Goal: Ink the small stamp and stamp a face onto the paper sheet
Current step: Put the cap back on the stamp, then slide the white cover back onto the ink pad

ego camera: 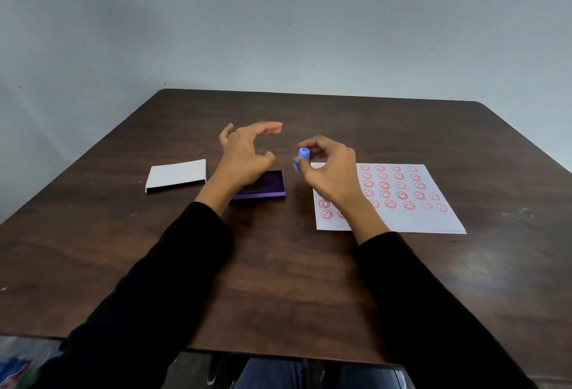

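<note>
The dark worktop [278,265] fills the lower frame. Right of centre lies the paper sheet [402,221], already carrying rows of red faces, with bare space along its lower edge. At centre sits the purple ink pad [272,186], uncovered; its white lid [176,175] rests to the left. The left hand [244,159] hovers over the pad, fingers spread and empty. The right hand [331,169] pinches the small blue stamp [301,158] between pad and sheet. Inking for the next face looks not yet done.
</note>
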The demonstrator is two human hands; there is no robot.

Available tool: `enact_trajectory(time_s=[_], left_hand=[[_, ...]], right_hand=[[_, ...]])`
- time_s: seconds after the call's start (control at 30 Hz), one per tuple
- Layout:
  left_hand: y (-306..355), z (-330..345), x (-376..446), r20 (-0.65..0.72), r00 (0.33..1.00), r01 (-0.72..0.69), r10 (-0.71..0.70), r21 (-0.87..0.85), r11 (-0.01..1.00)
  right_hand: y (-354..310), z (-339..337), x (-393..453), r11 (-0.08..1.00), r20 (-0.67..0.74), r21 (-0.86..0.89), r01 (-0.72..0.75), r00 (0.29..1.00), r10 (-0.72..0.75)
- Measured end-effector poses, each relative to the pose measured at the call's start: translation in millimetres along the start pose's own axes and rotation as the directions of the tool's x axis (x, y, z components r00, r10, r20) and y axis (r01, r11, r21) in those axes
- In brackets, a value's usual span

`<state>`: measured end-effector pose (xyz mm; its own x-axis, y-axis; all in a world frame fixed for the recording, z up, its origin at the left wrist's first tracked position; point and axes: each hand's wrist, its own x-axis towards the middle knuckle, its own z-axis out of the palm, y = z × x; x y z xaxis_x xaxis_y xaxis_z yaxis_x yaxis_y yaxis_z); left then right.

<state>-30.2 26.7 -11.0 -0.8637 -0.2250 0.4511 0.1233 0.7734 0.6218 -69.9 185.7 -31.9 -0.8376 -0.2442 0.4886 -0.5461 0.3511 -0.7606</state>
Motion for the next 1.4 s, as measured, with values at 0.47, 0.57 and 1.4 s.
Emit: enact_trajectory(time_s=[0.47,0.57,1.4], left_hand=[[3,-7,1,-0.246,0.961,0.079,-0.126,-0.193,0.978],[1,-22,-1,-0.32,0.93,0.106,-0.18,-0.236,0.966],[-53,-67,-91,-0.4,0.742,0.569,-0.539,-0.051,0.821]], right_hand=[[-1,-6,-3,0.97,0.181,-0.242,-0.007,0.982,0.052],[-9,-8,-3,0.975,0.031,-0.222,0.027,0.999,-0.02],[-98,144,-39,0.936,0.131,-0.32,0.147,0.985,-0.11]])
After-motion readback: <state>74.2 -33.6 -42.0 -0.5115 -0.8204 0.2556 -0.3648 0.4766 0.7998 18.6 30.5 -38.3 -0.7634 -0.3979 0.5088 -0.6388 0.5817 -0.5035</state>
